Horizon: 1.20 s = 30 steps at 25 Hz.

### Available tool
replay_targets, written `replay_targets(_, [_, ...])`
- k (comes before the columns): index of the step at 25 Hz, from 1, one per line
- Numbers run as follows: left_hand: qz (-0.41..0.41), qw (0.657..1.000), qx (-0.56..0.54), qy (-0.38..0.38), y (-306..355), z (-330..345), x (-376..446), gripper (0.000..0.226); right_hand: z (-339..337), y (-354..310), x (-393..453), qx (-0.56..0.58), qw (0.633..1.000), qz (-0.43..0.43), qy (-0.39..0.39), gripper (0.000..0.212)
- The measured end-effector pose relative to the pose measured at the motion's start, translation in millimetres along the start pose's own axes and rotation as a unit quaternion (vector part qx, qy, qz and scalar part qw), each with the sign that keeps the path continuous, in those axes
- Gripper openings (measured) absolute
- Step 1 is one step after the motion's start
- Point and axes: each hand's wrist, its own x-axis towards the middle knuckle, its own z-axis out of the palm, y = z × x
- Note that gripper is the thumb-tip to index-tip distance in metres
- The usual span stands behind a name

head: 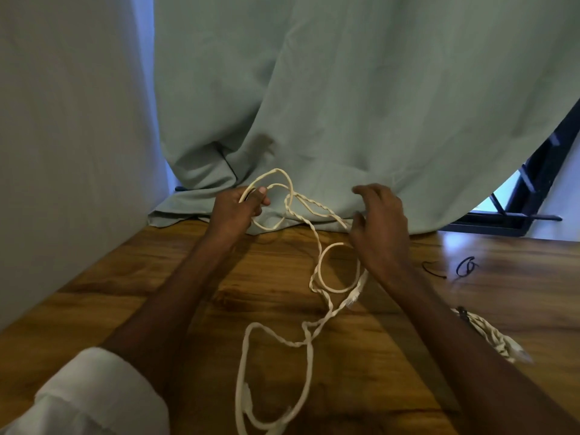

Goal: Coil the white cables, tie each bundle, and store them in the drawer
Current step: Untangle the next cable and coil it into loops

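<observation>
A pale green curtain (361, 89) hangs across the back and spills onto the far edge of a wooden table (150, 302), which fills the lower part of the view. Over the table both bare forearms reach forward, a white cuff (94, 390) rolled back on the left one. Across the middle of the table runs one long white cable (317, 246), twisted on itself in places: its far end is raised off the wood, a small ring of it lies near the right wrist, and a big slack loop trails toward the near edge. The left hand (238, 208) is clenched on a couple of loops gathered at the far end, thumb pressed over the strands. The right hand (381, 227) is spread with fingers curled and loose; the cable passes just beside its fingertips, but whether it pinches the strand I cannot tell. A second white bundle (492, 335), apparently already tied with something dark, lies at the right edge. Two small dark ties (464, 266) rest further back on the right. No drawer is in view. The step in hand looks like coiling, only begun, with most of the length still loose. The next move likely calls for the right hand to feed another loop into the left, working out the twists so the turns sit together.
</observation>
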Motion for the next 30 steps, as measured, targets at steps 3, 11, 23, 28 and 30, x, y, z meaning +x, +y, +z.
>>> replay_targets(3, [0.011,1.000,0.005,-0.025,2.4,0.2,0.9,0.030,25.5,-17.6,17.0,0.049,0.992,-0.087,-0.079,0.049])
replay_targets(11, [0.024,0.998,0.009,-0.059,-2.0,0.3,1.5,0.031,42.3,-13.2,21.1,0.102,0.994,0.034,-0.015,0.018])
replay_targets(23, [-0.088,0.992,0.020,0.085,-12.3,-21.9,20.5,0.036,4.5,42.2,29.7,0.043,0.952,0.304,-0.001,0.027])
replay_targets(28, [-0.056,0.998,0.019,0.029,-8.3,-15.6,13.1,0.036,10.9,23.5,24.6,-0.131,0.979,0.116,-0.100,0.029])
replay_targets(30, [-0.040,0.999,0.018,0.007,-4.2,-11.5,9.5,0.036,12.9,0.5,24.8,-0.030,0.999,0.005,-0.026,0.024])
